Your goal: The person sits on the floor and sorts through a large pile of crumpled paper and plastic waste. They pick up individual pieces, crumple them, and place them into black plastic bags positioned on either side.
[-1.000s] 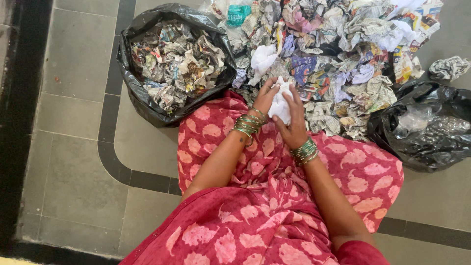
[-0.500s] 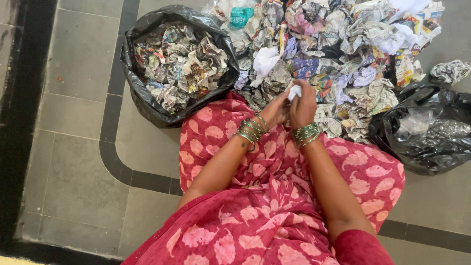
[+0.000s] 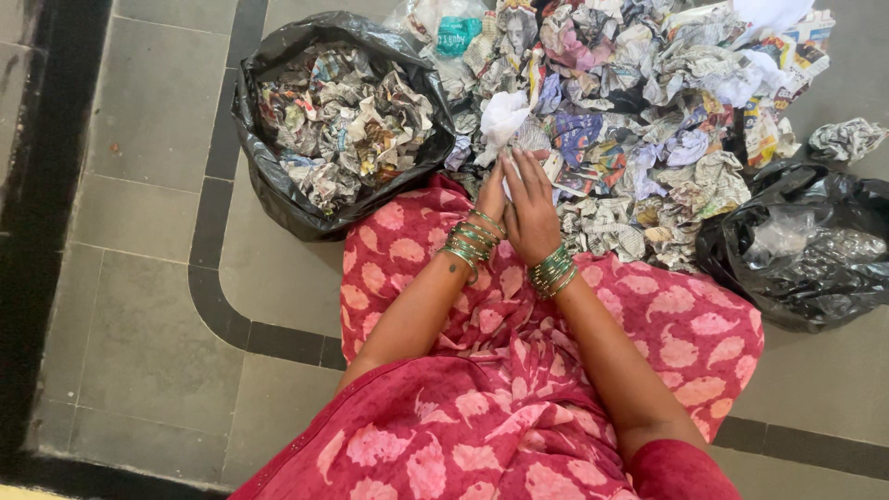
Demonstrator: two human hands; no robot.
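Both hands, left hand (image 3: 492, 196) and right hand (image 3: 530, 206), are pressing flat together, squashing a white paper (image 3: 507, 190) that is barely showing between the palms; dropping it into the paper-filled black bag (image 3: 278, 181) looks like the next move.

A black plastic bag (image 3: 278, 176) at upper left holds crumpled newspaper. A second black bag (image 3: 796, 250) sits at right. A teal plastic wrapper (image 3: 454, 35) lies atop the paper heap.

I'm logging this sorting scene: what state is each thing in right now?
Left hand: pressed flat against the right hand.
Right hand: fingers straight; a sliver of white paper shows by the palms.
Left black bag: open, full of crumpled newspaper.
Right black bag: open, holding clear plastic.
Paper pile: crumpled, loose on the floor.
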